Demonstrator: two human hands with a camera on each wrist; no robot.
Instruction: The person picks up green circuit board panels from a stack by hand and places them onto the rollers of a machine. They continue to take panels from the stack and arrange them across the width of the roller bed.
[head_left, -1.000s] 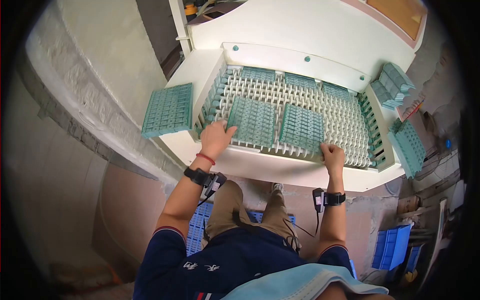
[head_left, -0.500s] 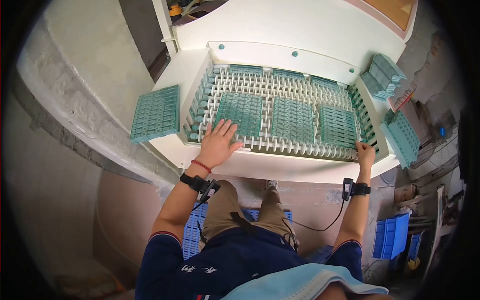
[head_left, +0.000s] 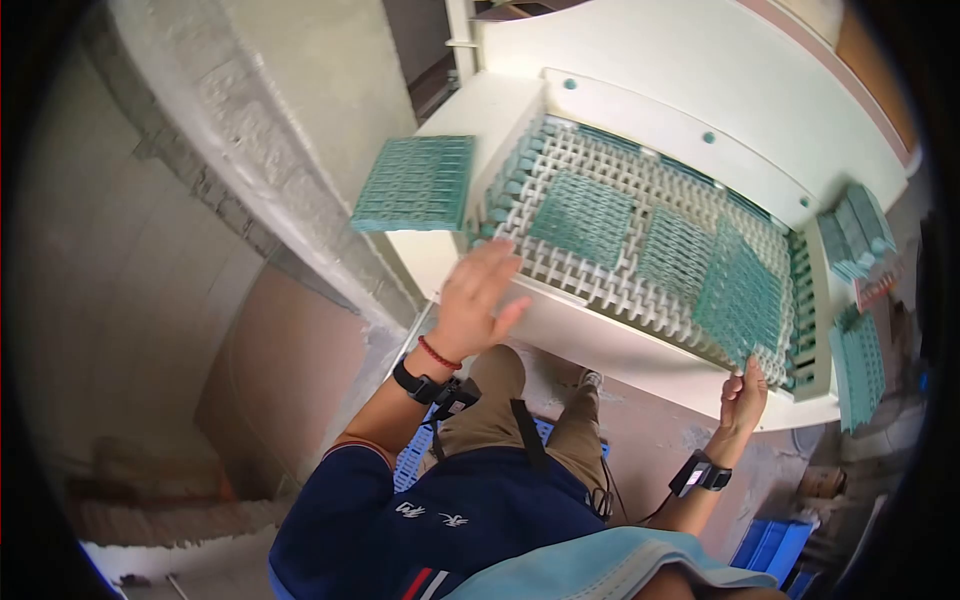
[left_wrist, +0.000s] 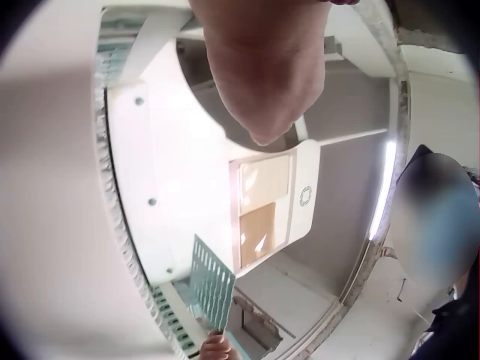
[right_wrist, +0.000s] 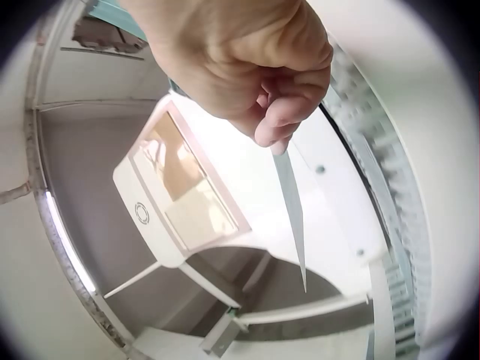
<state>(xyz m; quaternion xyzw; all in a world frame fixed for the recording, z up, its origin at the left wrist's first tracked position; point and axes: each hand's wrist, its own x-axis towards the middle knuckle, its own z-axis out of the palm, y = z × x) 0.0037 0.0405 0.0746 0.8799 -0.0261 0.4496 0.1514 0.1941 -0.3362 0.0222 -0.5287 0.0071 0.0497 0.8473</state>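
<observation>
My right hand (head_left: 742, 398) pinches the near corner of a green circuit board panel (head_left: 740, 295). That panel is tilted over the right part of the conveyor; the right wrist view shows it nearly edge-on below the fingertips. My left hand (head_left: 478, 300) holds nothing, its fingers spread in the air by the conveyor's front left edge. Two more green panels, a left one (head_left: 582, 220) and a middle one (head_left: 675, 250), lie flat on the white roller wheels (head_left: 640, 298). The tilted panel overlaps the middle one's right side in the head view.
A stack of green panels (head_left: 415, 185) sits on the machine's left ledge. More panels (head_left: 858, 230) stand on the right ledge, with another stack (head_left: 858, 370) nearer me. A white hood (head_left: 690, 80) rises behind the rollers. Blue crates (head_left: 770, 545) are at lower right.
A third panel came to lie flat at right half a second ago; now a tilted panel is there in my right hand, which drew back. My left hand left the left panel. The head view shifted.
</observation>
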